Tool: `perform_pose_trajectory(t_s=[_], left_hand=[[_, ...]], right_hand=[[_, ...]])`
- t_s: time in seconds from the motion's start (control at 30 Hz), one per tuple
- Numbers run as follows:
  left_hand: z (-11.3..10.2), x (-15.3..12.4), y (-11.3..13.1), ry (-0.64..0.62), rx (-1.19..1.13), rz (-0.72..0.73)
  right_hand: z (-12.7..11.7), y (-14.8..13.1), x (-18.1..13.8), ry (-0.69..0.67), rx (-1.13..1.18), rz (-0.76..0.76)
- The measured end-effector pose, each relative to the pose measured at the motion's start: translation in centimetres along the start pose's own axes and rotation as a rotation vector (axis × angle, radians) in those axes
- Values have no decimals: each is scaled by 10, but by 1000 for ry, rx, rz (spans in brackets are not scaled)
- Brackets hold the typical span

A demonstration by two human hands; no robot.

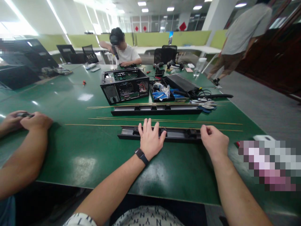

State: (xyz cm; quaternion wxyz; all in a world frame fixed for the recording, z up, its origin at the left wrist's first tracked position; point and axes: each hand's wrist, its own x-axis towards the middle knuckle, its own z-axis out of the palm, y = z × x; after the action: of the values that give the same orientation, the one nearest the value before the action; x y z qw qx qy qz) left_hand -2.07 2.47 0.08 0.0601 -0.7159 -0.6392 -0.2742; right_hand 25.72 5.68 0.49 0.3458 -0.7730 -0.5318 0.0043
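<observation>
Near black rail [178, 135]: long, straight, open-topped channel; dark walls, grey metallic inner strip, black blocks [194, 133] seated inside. Lies lengthwise across green table [63, 153], directly before the wearer. Left hand [150, 139]: released, fingers spread, laid over rail's middle. Right hand [214, 141]: fingers curled at rail's right end; cannot tell whether pinching near brass rod [94, 125]. Count of rails: two, including far black rail [183, 110], roughly parallel. Brass rods: one along near rail's back edge, two between rails [113, 118], at least two behind far rail; too fine for exact count. Blocks: three in far rail, at least two in near rail, remainder obscured by hand. Open computer case [125, 86]: one, behind far rail. Co-worker's hands [35, 121] at left: two, on one small dark object [24, 115].
</observation>
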Motion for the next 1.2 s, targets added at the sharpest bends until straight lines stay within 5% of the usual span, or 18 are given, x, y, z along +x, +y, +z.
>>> perform_pose_trajectory(t_s=[1.2], left_hand=[[-1,-10,2,-4,-92,-5]], right_hand=[[2,6,4,34,-75,19]])
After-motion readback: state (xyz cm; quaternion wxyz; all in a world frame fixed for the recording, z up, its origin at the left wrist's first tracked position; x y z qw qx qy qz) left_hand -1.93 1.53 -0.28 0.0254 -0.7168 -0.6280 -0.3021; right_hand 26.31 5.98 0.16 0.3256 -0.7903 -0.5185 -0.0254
